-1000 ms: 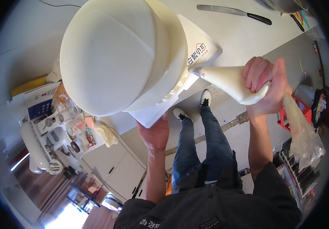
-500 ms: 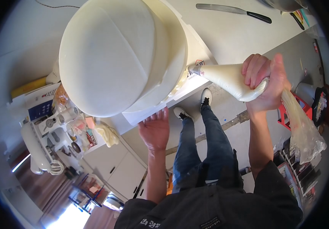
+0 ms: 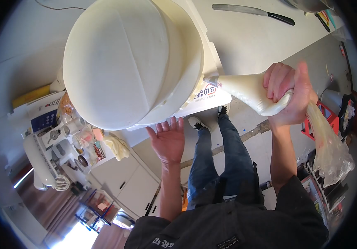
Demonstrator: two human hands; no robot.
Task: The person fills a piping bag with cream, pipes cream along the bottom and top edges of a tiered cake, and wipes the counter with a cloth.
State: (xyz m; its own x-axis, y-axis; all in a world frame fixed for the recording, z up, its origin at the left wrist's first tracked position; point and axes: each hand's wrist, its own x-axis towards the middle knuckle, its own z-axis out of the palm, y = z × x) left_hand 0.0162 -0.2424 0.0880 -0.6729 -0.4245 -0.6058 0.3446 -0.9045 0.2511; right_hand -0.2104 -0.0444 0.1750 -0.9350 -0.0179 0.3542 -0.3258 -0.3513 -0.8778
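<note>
A tall, tiered cake with smooth cream-white covering fills the upper left, on a white board with printed lettering. My right hand is wrapped round a piping bag full of pale cream. Its metal tip points at the cake's lower edge, where some piped cream shows. The bag's loose end trails behind my wrist. My left hand is palm up with fingers stretched out, its fingertips at the near edge of the board and partly hidden there.
A palette knife with a black handle lies on the white table. To the left, a stand mixer, jars and a cream-coloured cloth crowd a lower counter. A red stool stands at the right.
The board and cake have turned, bringing the printed lettering and a board corner into fuller view beneath the piping bag. My right hand has shifted very slightly; my left hand stays at the edge.
</note>
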